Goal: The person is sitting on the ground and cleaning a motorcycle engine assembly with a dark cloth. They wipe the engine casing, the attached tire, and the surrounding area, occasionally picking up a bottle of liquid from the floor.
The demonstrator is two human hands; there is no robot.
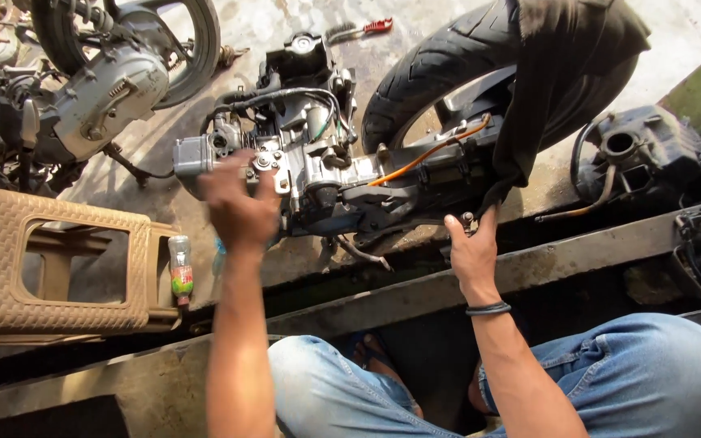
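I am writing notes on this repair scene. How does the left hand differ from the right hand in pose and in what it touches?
The left hand is blurred and spread on the engine near its front end; the right hand is sharp and pinches a small metal part by the dark cloth over the rear tyre. The right wrist wears a dark band; the left wrist is bare. Both are bare hands.

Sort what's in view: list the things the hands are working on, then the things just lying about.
In hand:
- engine block, under the left hand
- rear tyre
- small metal part, pinched by the right hand

Lying about:
- brown plastic stool
- small bottle
- wire brush
- second engine
- black housing
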